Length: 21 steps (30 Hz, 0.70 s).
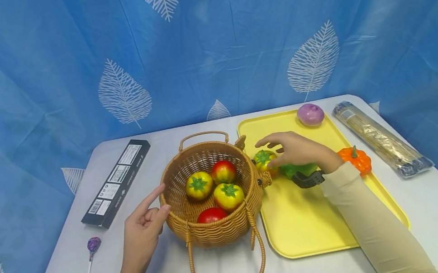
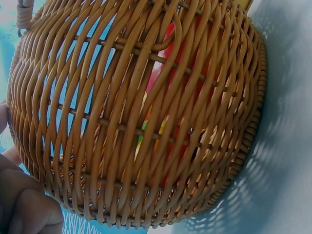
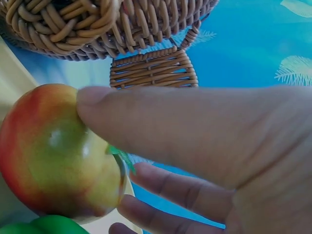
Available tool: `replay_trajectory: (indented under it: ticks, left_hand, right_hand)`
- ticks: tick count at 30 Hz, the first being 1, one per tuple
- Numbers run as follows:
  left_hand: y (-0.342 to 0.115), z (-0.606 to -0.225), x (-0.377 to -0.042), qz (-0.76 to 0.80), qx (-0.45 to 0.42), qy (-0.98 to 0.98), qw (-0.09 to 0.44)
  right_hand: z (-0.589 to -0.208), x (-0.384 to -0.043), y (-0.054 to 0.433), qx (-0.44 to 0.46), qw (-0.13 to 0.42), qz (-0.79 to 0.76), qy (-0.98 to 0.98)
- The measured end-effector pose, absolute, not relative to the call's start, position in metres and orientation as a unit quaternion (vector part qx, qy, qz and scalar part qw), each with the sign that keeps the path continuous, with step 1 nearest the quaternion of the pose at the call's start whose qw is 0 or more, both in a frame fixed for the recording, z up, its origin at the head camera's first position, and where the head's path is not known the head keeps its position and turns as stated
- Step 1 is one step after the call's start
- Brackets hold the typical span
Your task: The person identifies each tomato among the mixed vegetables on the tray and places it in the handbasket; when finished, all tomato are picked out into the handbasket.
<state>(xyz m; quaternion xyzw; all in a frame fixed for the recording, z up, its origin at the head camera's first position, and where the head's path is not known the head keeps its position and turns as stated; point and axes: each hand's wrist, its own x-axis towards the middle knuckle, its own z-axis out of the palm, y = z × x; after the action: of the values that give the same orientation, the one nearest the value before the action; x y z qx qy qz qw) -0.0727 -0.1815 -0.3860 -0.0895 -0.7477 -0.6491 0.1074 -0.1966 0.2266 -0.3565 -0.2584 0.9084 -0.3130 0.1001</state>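
Near the middle of the head view, the right hand (image 1: 296, 149) reaches across the yellow tray (image 1: 316, 229) toward a small tomato (image 1: 264, 160) that sits at the tray's left edge, just beside the basket (image 1: 218, 227). The thumb (image 3: 146, 122) rests against the tomato's upper side in the right wrist view, and the other fingers (image 3: 180, 190) spread loosely around its far side, so the grip looks open rather than closed; whether they already press on it I cannot tell. The tomato lies directly under the fingertips, left of the palm, with its green stem cap facing up, and it is roundish, with no long axis to speak of. A green pepper (image 1: 299, 170) lies under the wrist, touching or nearly touching the tomato.

The left hand (image 1: 146, 229) rests against the basket's left wall, index finger stretched toward the rim, the other fingers loosely curled and holding nothing. Four tomatoes lie inside the basket. The right hand is much the nearer to the loose tomato; the basket opening lies just to its left in the frame.
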Motion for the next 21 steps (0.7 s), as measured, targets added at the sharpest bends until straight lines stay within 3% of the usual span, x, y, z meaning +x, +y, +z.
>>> replay_trajectory:
  ticks: [21]
  left_hand:
    - [-0.1799,-0.3847,-0.0726,-0.634,-0.066,-0.764,0.104]
  right_hand:
    - [-0.3631,-0.1973,0.2220,-0.261,0.126,-0.299,0.909]
